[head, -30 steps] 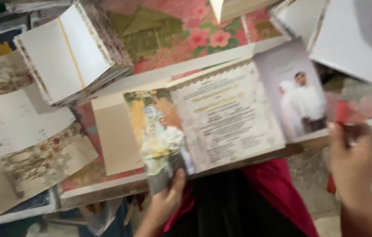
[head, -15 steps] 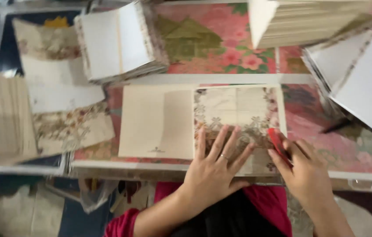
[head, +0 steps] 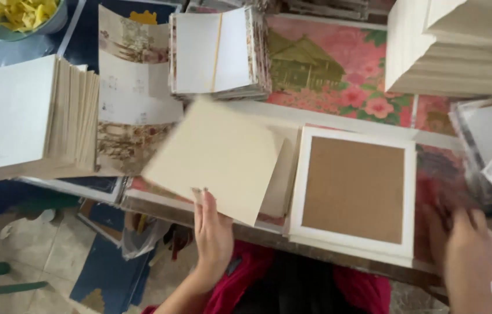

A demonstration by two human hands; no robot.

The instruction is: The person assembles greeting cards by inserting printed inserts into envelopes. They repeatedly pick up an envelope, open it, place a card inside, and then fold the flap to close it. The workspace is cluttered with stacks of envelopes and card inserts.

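Now the left hand (head: 214, 232) is gripping a folded cream card (head: 217, 157) by its near edge, tilted above the table (head: 339, 116), where half a second ago both palms were pressing it flat. The right hand (head: 467, 256), blurred, is resting beside the brown-centred board (head: 353, 189); its grip cannot be told.

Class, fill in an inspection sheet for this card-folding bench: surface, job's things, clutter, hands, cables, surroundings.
Surface: floral tablecloth, mostly covered.
Job's things: cream card, tilted, lifted by left hand; white-bordered brown card lying flat.
Clutter: card stack left; banded bundle; tall stacks top right; bowl of yellow pieces.
Hands: right hand blurred, at table edge; grip unclear.
Cables: nothing seen.
Surroundings: tiled floor; red garment.
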